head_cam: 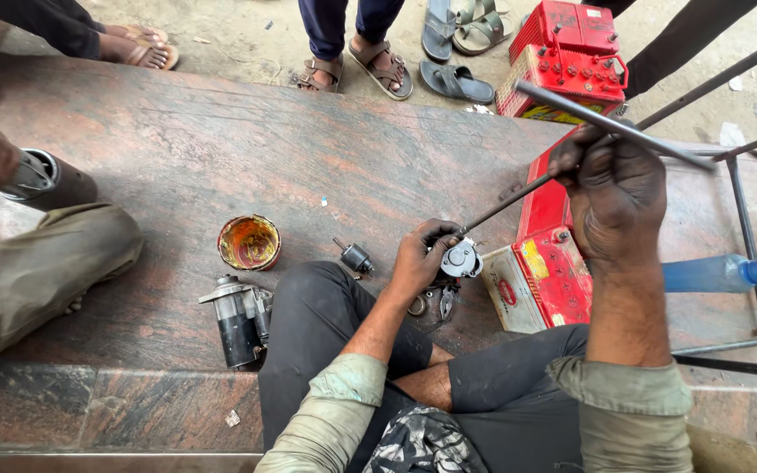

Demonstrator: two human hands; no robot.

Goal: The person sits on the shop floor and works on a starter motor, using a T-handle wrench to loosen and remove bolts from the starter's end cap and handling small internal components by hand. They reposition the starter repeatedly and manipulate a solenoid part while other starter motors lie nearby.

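Gripping metal rod [505,203] in right hand [615,197] | left hand [420,254] on housing [462,260]

The person wore a faded olive shirt with sleeves rolled above the wrists, dark grey trousers and a black-and-white patterned cloth at the lap. The left hand [418,258] and right hand [615,193] were bare and grease-smeared.

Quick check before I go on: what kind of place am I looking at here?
Most likely a street-side auto-electrical repair spot: red car batteries stand on the ground, a starter motor lies on the stone platform, and the left hand steadies a small metal part.
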